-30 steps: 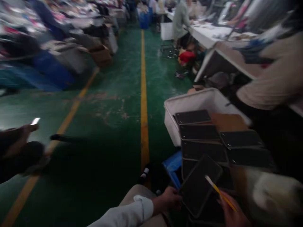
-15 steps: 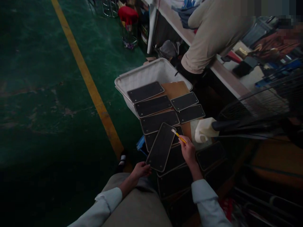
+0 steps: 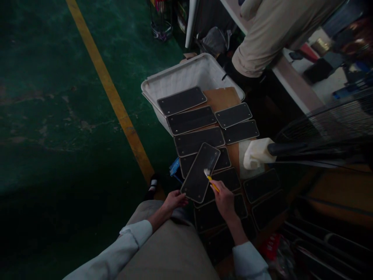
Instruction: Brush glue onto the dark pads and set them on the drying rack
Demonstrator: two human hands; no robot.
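My left hand [image 3: 174, 200] grips the near corner of a black rectangular panel [image 3: 198, 175] with a pale edge, holding it tilted above the others. My right hand [image 3: 223, 199] is closed on a small yellow-handled brush [image 3: 210, 176]; its white bristles touch the panel's face near the middle. Several more black panels [image 3: 190, 119] lie in rows on a brown board [image 3: 222, 98] under and beyond the held one.
A white plastic bin [image 3: 186, 74] stands under the far end of the board. Another person in beige clothes [image 3: 271, 31] leans on a table at the upper right. A fan grille [image 3: 326, 124] and a white fan part [image 3: 253, 153] sit right. Green floor with a yellow line [image 3: 110, 89] lies left.
The view swung down from the aisle to the panels. My right hand moved the brush from the panel's upper right edge down onto its face. The left hand keeps its hold.
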